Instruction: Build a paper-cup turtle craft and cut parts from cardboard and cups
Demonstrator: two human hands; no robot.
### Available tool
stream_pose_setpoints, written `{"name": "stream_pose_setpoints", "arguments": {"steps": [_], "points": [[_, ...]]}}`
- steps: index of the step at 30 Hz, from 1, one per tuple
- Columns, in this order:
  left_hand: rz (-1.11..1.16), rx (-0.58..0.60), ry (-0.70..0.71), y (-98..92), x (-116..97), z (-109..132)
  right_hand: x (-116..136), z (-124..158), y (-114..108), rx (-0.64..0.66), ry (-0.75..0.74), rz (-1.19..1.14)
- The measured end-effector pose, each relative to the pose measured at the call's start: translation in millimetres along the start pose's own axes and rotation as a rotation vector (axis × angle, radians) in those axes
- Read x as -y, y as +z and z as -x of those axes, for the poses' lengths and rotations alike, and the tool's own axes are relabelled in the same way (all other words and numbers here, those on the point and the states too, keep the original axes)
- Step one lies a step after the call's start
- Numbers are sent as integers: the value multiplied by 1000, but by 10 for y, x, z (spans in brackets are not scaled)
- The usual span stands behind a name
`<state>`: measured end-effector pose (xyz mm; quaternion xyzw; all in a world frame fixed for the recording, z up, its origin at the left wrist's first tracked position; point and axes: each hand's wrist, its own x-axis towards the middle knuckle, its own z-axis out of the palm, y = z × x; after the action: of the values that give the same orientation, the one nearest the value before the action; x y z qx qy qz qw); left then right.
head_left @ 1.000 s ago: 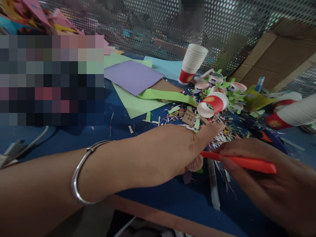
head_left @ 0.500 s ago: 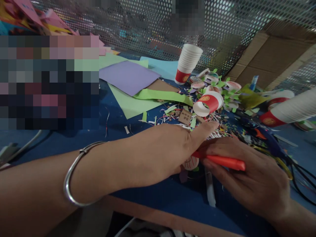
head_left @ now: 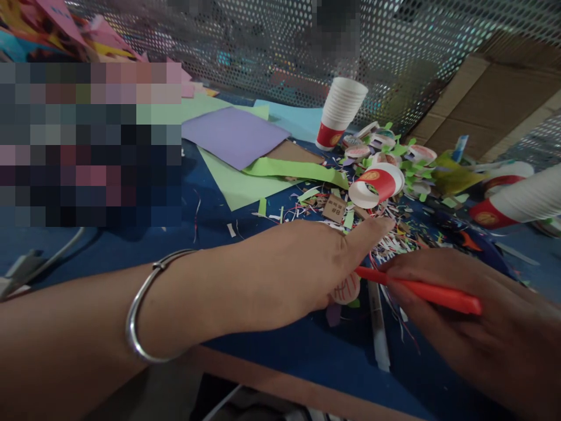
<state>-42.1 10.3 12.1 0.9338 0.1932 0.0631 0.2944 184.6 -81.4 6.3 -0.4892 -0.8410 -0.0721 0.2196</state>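
Observation:
My left hand (head_left: 302, 269), with a silver bangle (head_left: 144, 304) on the wrist, reaches across the blue table and pinches a small round white piece with red lines (head_left: 347, 288) against the surface. My right hand (head_left: 464, 316) grips an orange-red marker (head_left: 421, 290). The marker's tip touches that round piece. Both hands sit at the near edge of a heap of paper shreds (head_left: 385, 240). A white pen (head_left: 379, 327) lies on the table under the marker.
A red-and-white paper cup (head_left: 377, 184) lies on its side behind the hands, with a stack of cups (head_left: 342, 111) further back and another stack (head_left: 521, 202) at the right. Purple (head_left: 234, 134) and green (head_left: 236, 181) paper sheets lie left of them. A perforated metal screen (head_left: 394, 47) closes the back.
My right hand has slid back to the right with the marker after moving in closer half a second ago. The left hand has stayed on the round piece.

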Motion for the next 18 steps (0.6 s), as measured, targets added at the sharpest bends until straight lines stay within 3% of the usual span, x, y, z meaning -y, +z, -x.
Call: {"name": "stream_pose_setpoints", "arguments": {"steps": [7, 11, 18], "points": [[-10, 14, -23, -15, -36, -11, -14, -38, -42, 48, -76, 2], [-41, 15, -38, -8, -30, -5, 26, -69, -63, 80, -70, -144], [-95, 19, -14, 0, -7, 0, 100, -130, 58, 5, -43, -397]]}}
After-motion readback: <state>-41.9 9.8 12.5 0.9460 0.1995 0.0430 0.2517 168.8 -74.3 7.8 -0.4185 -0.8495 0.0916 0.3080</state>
